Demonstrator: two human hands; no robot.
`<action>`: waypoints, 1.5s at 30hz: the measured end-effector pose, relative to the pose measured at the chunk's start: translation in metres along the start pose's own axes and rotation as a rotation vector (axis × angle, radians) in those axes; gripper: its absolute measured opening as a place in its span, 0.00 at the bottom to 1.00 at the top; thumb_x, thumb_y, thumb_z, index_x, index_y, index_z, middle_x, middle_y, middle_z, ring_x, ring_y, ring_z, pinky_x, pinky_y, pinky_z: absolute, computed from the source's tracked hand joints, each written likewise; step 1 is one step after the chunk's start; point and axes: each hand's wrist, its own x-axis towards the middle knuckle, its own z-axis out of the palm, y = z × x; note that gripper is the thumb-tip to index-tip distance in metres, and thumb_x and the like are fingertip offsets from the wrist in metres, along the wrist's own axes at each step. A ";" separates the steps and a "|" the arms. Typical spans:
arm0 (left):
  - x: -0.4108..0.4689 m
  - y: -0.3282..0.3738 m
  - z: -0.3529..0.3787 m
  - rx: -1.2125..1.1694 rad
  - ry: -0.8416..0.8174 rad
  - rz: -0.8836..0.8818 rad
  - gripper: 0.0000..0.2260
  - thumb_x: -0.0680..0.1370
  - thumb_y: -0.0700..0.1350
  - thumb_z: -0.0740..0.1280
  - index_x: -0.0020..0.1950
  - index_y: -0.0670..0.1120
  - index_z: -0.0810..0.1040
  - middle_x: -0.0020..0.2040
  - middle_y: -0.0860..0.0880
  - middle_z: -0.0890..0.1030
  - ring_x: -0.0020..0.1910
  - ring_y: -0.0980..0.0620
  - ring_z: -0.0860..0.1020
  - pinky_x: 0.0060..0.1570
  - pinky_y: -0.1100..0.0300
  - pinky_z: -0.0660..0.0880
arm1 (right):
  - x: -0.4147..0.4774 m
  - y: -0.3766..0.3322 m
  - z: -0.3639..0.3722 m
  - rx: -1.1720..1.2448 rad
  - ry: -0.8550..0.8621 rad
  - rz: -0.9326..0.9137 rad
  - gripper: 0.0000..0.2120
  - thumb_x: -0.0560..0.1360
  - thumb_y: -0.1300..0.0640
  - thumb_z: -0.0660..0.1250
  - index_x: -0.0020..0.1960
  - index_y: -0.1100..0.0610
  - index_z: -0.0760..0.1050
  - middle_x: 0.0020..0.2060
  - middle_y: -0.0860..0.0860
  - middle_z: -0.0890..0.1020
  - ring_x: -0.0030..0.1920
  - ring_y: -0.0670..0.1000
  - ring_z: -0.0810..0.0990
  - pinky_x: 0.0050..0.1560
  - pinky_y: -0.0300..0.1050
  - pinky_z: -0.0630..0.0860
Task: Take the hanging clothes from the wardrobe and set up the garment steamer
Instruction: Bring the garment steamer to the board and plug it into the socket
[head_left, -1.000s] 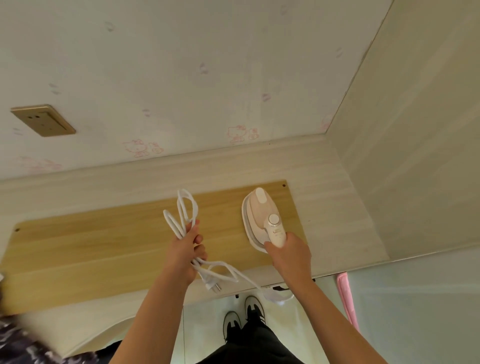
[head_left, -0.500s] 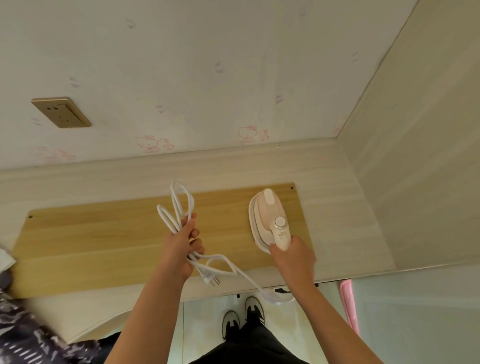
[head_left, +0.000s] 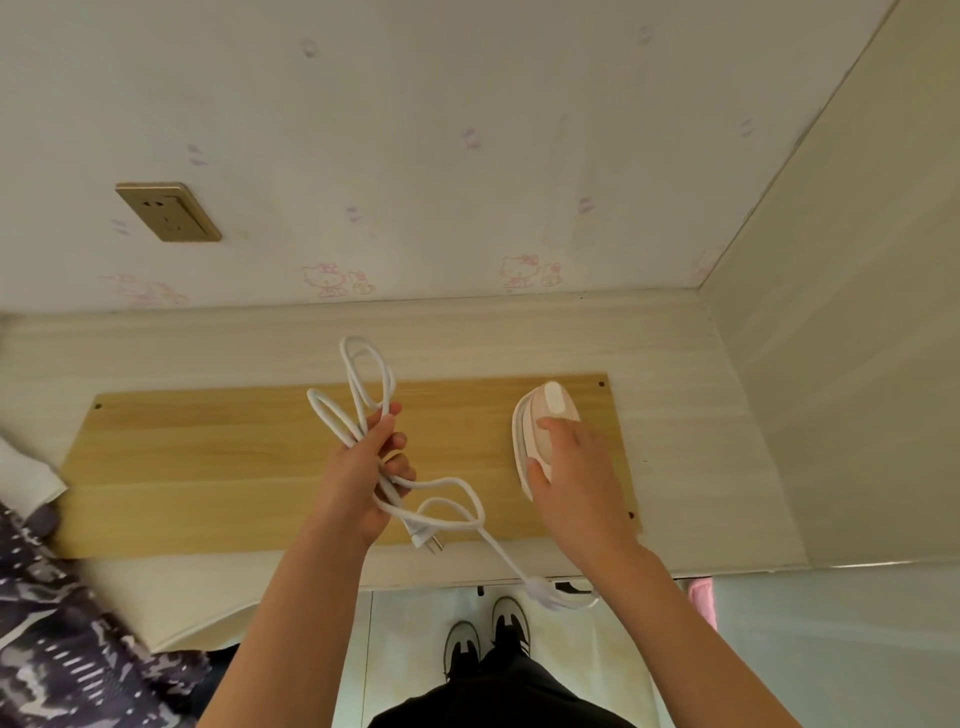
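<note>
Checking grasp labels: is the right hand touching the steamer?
Touching. The head view shows the right hand lying over the steamer, fingers on its body and no gap visible. The left hand holds the cord.

A gold-coloured rectangular wall socket (head_left: 167, 211) sits on pale wallpaper with pink cartoon-cat prints (head_left: 332, 279). A yellow wood-grain rectangular board (head_left: 218, 467) lies flat on the pale wood-grain desk (head_left: 691, 415) (small dark screw holes near its corners). Dark patterned fabric (head_left: 67, 660) occupies the lower left.
</note>
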 end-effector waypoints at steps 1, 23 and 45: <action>-0.002 0.001 0.001 -0.017 -0.001 0.001 0.09 0.81 0.43 0.61 0.58 0.45 0.78 0.31 0.50 0.73 0.22 0.57 0.67 0.25 0.65 0.68 | 0.003 -0.005 0.002 0.061 -0.054 -0.039 0.19 0.80 0.56 0.60 0.70 0.55 0.66 0.66 0.51 0.71 0.67 0.52 0.66 0.61 0.44 0.68; -0.043 0.031 -0.020 0.225 0.017 0.208 0.14 0.80 0.45 0.61 0.67 0.50 0.72 0.57 0.43 0.82 0.52 0.38 0.82 0.53 0.43 0.78 | 0.058 -0.069 0.001 1.170 -0.363 0.203 0.07 0.82 0.60 0.54 0.48 0.58 0.70 0.26 0.50 0.67 0.23 0.48 0.69 0.30 0.46 0.77; 0.003 0.124 -0.096 0.004 0.015 0.227 0.10 0.79 0.40 0.64 0.58 0.37 0.76 0.54 0.40 0.82 0.50 0.42 0.82 0.56 0.44 0.77 | 0.107 -0.119 0.030 1.457 -0.067 0.559 0.10 0.81 0.63 0.55 0.42 0.60 0.70 0.25 0.49 0.63 0.21 0.46 0.60 0.20 0.38 0.61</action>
